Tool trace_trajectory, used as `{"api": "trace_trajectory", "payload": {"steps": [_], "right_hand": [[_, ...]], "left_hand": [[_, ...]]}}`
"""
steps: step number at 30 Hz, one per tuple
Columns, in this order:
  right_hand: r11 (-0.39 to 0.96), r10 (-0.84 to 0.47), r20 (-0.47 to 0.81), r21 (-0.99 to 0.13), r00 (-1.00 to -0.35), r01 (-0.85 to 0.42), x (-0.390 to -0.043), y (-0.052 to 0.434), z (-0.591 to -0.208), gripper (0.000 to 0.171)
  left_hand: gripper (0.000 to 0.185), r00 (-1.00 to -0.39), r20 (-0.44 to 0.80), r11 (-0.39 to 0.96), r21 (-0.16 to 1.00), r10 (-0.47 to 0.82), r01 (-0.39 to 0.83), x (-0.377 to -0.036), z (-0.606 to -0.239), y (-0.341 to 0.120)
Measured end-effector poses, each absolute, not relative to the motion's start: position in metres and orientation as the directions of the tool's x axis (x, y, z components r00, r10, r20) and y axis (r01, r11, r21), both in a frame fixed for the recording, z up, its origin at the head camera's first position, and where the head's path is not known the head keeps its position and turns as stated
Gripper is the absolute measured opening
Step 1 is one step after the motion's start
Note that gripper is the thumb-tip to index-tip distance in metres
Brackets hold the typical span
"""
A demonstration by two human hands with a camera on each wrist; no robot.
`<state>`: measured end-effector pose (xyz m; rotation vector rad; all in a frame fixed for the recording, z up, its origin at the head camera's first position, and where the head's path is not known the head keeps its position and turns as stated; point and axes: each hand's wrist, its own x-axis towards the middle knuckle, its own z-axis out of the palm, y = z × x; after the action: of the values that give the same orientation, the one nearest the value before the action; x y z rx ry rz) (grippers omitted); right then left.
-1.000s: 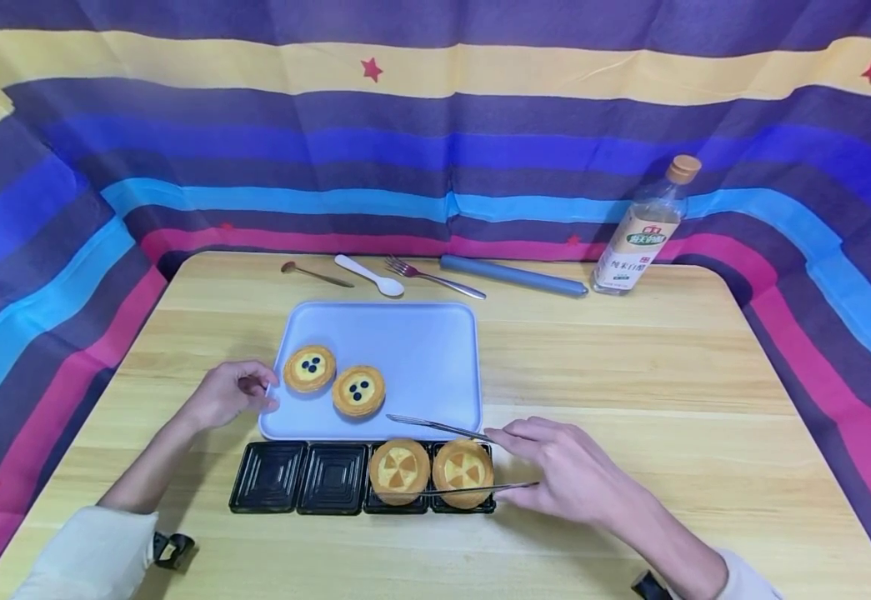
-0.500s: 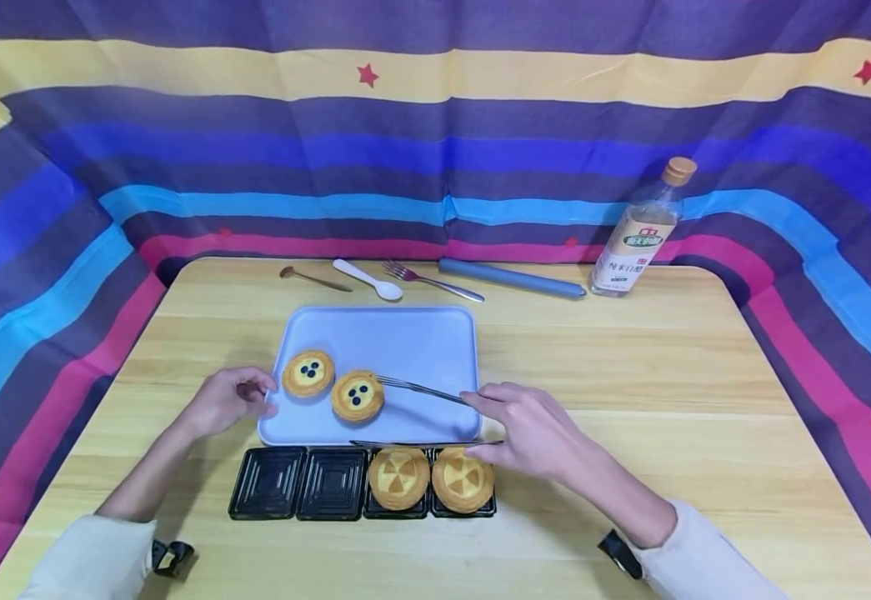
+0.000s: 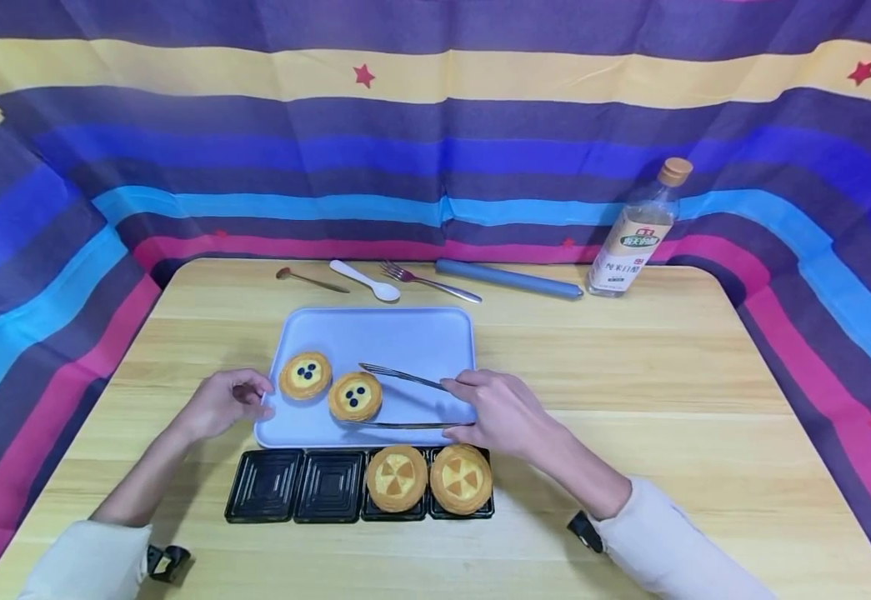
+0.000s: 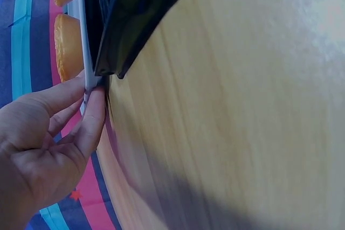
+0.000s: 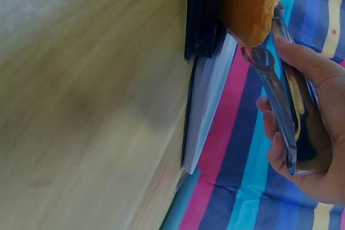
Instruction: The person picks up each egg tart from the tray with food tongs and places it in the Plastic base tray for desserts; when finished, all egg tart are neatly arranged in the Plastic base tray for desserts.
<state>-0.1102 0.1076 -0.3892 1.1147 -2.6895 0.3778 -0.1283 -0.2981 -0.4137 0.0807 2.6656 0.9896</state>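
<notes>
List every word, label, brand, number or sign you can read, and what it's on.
"纯米白醋": large dark characters on the label of the bottle, slightly soft.
Green oval with pale characters, same label: too blurred to read surely.
Red marks and small print, same label: too small to read.
Tray and tongs: no lettering visible.

Hands hold tray and tongs (flanking a tart).

Spread metal tongs flank a golden, dark-dotted tart on the pale-blue tray.
</notes>
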Motion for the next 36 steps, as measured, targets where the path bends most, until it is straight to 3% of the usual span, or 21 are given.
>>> {"api": "trace_trajectory", "payload": {"steps": [36], "right_hand": [[0.655, -0.673, 0.305, -0.178, -0.674, -0.735, -0.1079, 0.1034, -0.3859, 0.057]], "left_hand": [[0.029, -0.953, -0.256, 0.744, 0.666, 0.159, -0.055, -0.1275, -0.4118, -0.2981]]}}
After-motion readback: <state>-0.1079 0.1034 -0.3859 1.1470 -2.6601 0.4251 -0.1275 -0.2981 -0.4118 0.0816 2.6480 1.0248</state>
